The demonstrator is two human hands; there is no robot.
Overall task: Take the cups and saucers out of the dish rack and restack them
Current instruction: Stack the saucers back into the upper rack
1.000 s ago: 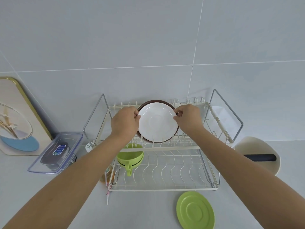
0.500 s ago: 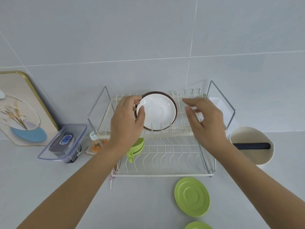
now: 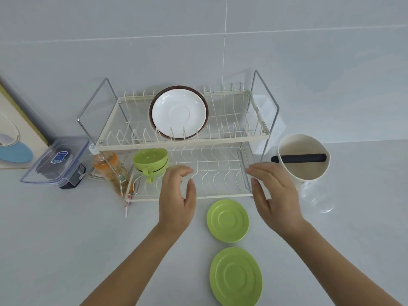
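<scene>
Clearly, the dish rack (image 3: 220, 138) filled the middle of the frame, with a white saucer (image 3: 179, 112) standing upright in its upper tier before a brown plate (image 3: 204, 100). Two green cups (image 3: 150, 163) sat stacked at the lower tier's left. Both the left hand (image 3: 177, 199) and right hand (image 3: 274, 195) hovered apart, fingers spread, holding nothing. A careless reach upward might knock the saucer from its prongs.

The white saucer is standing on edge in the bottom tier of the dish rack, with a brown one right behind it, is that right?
Not quite. The head view shows the white saucer standing on edge in the top tier of the dish rack, not the bottom one. The brown saucer is indeed right behind it. The bottom tier holds only the green cups.
</scene>
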